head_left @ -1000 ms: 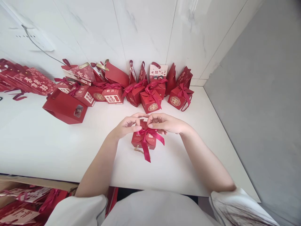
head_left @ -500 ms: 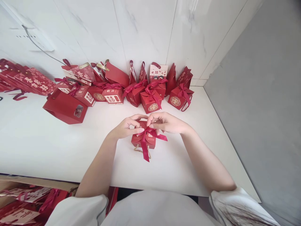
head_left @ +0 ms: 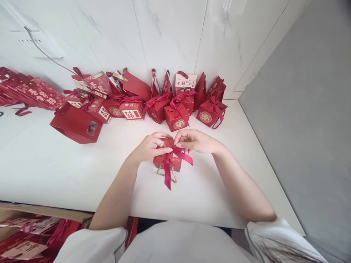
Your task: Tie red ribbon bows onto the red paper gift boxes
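Observation:
A small red gift box [head_left: 159, 161] with printed characters sits on the white table in front of me. A dark pink ribbon [head_left: 167, 170] crosses its top, with one tail hanging over the front and another reaching right. Below the front edge lies a twisted gold cord handle [head_left: 174, 178]. My left hand [head_left: 152, 147] rests at the box's left side, its thumb and finger closed on the ribbon near the middle. My right hand [head_left: 196, 141] pinches the ribbon just right of the centre, fingers curled. The knot itself is partly covered by my fingers.
Several red gift boxes with bows [head_left: 177, 116] and bags stand along the tiled wall. A red box with a window [head_left: 74, 126] lies at left; more red bags [head_left: 38, 93] lean farther left. An open carton [head_left: 41, 212] of red packaging sits lower left. A grey wall borders the table's right.
My right hand has shifted slightly right and up with the ribbon. My left thumb has slid right over the middle. The ribbon's front tail has swung a little left.

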### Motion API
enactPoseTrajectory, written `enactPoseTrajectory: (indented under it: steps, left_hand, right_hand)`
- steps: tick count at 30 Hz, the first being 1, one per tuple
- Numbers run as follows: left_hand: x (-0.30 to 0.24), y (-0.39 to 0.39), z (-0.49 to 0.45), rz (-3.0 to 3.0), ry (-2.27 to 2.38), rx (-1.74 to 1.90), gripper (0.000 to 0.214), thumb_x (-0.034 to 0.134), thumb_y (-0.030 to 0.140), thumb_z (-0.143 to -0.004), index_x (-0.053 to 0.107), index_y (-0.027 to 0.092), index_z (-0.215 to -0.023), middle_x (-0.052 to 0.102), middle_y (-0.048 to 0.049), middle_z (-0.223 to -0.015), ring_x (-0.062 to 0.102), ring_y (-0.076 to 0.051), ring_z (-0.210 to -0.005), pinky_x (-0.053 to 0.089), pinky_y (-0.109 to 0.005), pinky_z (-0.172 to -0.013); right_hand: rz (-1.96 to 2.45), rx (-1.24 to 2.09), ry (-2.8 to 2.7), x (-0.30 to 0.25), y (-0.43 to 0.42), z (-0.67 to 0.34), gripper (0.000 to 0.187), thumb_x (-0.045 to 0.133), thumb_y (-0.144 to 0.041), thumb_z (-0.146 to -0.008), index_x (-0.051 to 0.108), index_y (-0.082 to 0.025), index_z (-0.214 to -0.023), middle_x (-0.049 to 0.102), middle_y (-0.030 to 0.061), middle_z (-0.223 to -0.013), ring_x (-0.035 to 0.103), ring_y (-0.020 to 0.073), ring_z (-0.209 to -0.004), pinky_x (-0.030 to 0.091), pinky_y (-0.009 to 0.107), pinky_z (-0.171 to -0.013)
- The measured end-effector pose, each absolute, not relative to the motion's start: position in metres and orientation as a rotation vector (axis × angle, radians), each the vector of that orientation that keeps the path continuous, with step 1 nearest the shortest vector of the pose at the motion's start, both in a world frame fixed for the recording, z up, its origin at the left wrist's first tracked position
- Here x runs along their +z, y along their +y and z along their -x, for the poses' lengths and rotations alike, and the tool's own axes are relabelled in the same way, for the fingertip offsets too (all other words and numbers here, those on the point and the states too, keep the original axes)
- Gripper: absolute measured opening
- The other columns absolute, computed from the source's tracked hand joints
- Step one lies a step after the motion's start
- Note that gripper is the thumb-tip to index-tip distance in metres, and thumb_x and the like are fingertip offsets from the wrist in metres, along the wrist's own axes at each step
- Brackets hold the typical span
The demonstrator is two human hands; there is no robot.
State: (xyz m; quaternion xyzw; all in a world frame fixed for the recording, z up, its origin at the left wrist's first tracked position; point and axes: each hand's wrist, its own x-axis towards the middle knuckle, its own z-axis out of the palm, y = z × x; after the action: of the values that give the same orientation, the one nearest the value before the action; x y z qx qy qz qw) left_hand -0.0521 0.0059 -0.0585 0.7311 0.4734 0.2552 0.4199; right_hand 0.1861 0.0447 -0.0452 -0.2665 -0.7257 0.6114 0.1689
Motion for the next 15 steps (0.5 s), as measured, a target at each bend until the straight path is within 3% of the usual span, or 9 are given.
enactPoseTrajectory:
  steps: [11, 15]
  left_hand:
    - [-0.061, 0.01, 0.048, -1.743, 1.142, 0.66, 0.037, 0.067, 0.048, -0.081, 0.064, 0.017, -0.06, 0.06, -0.0051, -0.128, 0.062, -0.023, -0.109, 0.047, -0.038, -0.101]
    - [-0.062, 0.011, 0.048, -1.724, 1.13, 0.67, 0.045, 0.068, 0.049, -0.08, 0.054, 0.016, -0.053, 0.06, -0.0048, -0.128, 0.062, -0.022, -0.106, 0.047, -0.037, -0.098]
  right_hand:
    - [0.691, 1.826, -1.944, -0.059, 0.057, -0.19, 0.018, 0.064, -0.035, -0.089, 0.063, -0.018, -0.096, 0.061, -0.0022, -0.075, 0.06, 0.0102, -0.061, 0.051, 0.026, -0.061]
    - [0.687, 1.896, -1.856, -0.066, 0.062, -0.19, 0.021, 0.068, -0.036, -0.086, 0.063, -0.018, -0.095, 0.06, -0.0038, -0.069, 0.058, 0.0097, -0.059, 0.048, 0.025, -0.06]
